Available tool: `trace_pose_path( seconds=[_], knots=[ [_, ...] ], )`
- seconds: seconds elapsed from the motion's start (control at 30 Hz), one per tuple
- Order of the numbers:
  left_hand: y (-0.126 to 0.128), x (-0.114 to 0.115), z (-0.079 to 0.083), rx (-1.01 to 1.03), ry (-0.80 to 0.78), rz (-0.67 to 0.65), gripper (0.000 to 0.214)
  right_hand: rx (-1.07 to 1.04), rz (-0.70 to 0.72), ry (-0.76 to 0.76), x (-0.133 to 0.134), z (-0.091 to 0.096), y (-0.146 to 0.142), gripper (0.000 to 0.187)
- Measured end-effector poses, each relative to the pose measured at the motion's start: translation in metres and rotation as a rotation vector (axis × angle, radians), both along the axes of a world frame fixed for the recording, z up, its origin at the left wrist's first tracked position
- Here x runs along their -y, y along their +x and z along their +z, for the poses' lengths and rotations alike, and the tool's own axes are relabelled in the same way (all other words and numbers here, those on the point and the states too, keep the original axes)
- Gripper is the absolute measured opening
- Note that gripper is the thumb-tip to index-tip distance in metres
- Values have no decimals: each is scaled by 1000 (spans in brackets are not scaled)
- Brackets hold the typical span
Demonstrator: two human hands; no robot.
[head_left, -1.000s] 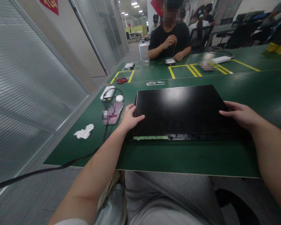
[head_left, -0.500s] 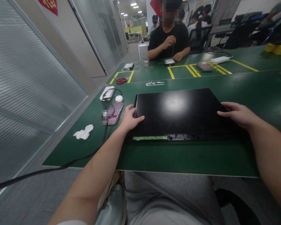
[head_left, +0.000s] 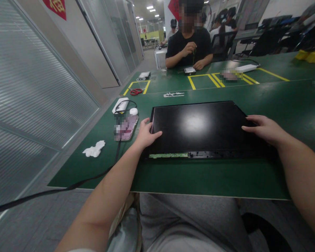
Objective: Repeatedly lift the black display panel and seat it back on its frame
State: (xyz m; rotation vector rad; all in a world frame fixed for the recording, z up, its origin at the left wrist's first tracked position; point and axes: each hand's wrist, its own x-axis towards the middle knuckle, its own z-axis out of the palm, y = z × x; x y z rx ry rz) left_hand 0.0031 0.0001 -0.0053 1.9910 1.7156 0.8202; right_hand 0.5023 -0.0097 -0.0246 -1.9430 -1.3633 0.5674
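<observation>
LCD panel (head_left: 194, 134) lies nr front edge of table (head_left: 204, 178). L hand (head_left: 146, 135) & R hand (head_left: 265, 129): fingers part-spread, each clasping a side edge, thumbs atop; underside n/v. Risk: uneven thumb pressure may crack panel; exposed PCB (head_left: 168, 155) could snag.

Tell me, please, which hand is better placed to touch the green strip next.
Probably the left hand: it sits on the left edge of the black panel, close to the green strip at the near edge. The right hand sits on the opposite edge, farther away.
</observation>
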Motion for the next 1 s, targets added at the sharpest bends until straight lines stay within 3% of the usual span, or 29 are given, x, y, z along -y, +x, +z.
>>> trace_pose_path(
  seconds=[0.73,1.0],
  knots=[
    [2,-1,-3,-34,14,-8,46,232,51,-40,-6,-5,7,49],
    [2,-3,-5,-73,-30,16,58,274,66,-22,-6,-4,5,48]
  ],
)
